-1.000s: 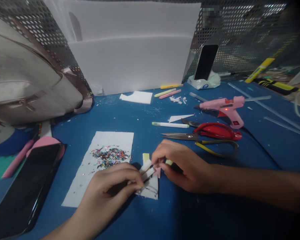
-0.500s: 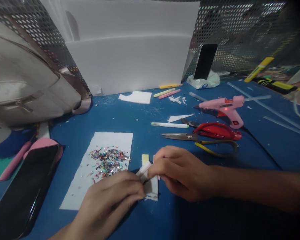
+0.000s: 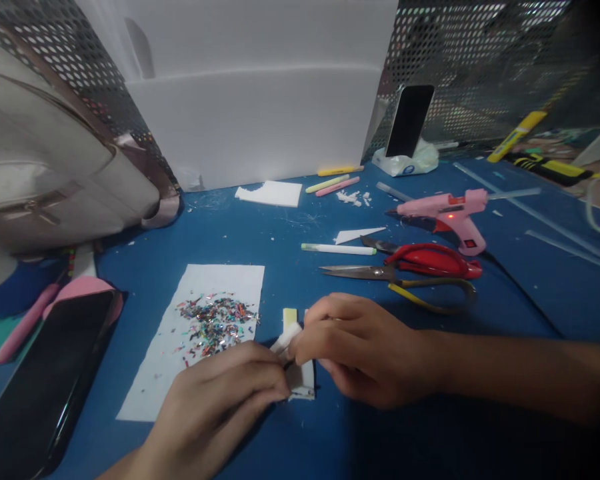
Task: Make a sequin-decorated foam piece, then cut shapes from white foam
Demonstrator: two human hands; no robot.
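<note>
- Head view: left hand and right hand pinched a white strip between them, its long axis slanting away rightward.
- Neither hand was clearly nearer; white card lay just below, above the bench.

It seems a craft workplace; a glue gun, scissors, pens and white scraps lie on the blue desk; a perforated panel stands behind; which building, I cannot tell.
</note>
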